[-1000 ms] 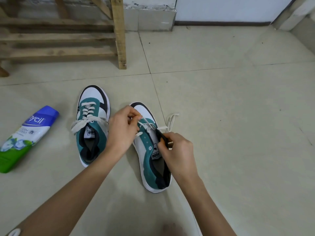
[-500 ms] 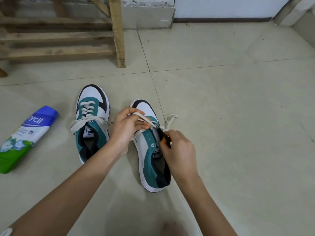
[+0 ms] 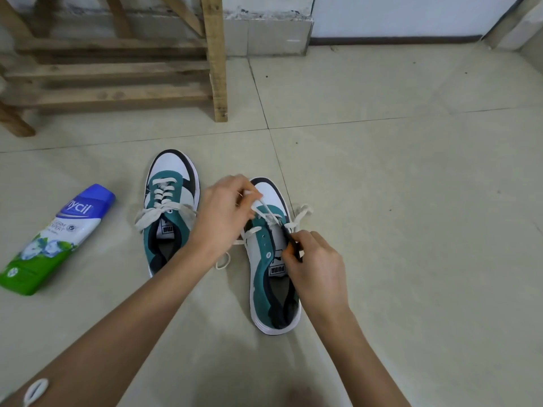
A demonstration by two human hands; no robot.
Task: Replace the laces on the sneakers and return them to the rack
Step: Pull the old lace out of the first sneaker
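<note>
While the right hand [image 3: 316, 268] pinches the right sneaker's [image 3: 260, 289] edge, the left hand [image 3: 223, 212] has drawn the pinched lace [image 3: 269, 212] taut toward its toe; lacing continues.

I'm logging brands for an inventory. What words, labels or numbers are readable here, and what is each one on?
"nycil": on the blue top of the bottle.
"GERM EXPERT": smaller print just below it, partly blurred.
"PUMA": on the tongue of the right sneaker, upside down to the camera.
"PUMA": on the tongue of the left sneaker, upside down, blurrier.
The bottle's remaining small print is too blurred to read.
</note>
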